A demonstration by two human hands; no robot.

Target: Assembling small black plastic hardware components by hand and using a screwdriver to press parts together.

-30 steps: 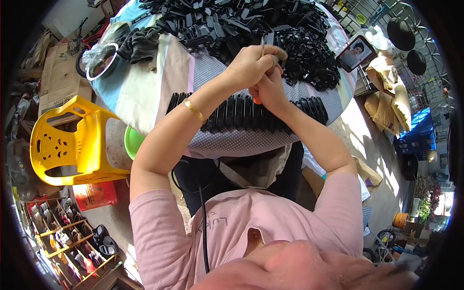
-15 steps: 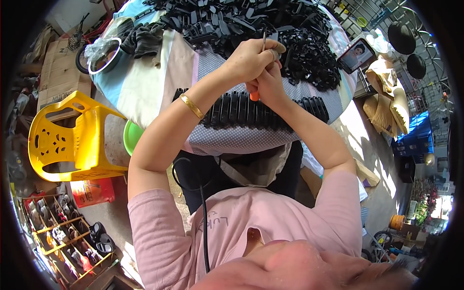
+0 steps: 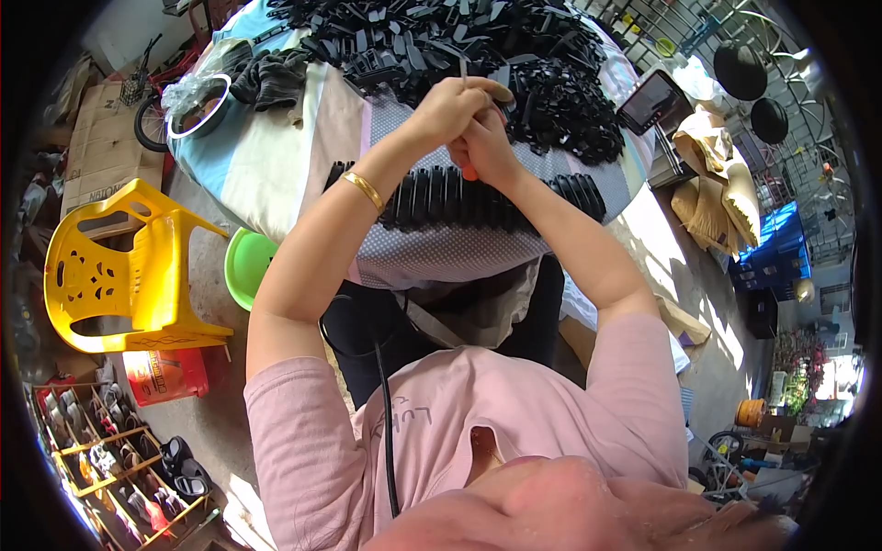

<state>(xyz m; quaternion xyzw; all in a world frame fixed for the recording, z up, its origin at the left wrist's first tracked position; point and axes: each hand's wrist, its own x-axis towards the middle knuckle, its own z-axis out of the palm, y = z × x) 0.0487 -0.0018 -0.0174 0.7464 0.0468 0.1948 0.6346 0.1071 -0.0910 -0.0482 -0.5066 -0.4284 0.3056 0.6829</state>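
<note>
Head view: both hands, left hand (image 3: 452,108) and right hand (image 3: 484,147), are closing round a small black part (image 3: 501,103) near the table's (image 3: 276,165) far edge, so I'd be keeping the orange-handled tool (image 3: 469,172) steady and the finished row (image 3: 459,197) clear.

My round table (image 3: 276,174) wears a pale cloth with blue and dotted patches. A heap of black plastic parts (image 3: 478,55) covers its far side, a row of ribbed black pieces (image 3: 441,197) lines the near edge, and dark gloves (image 3: 271,78) lie far left.
</note>
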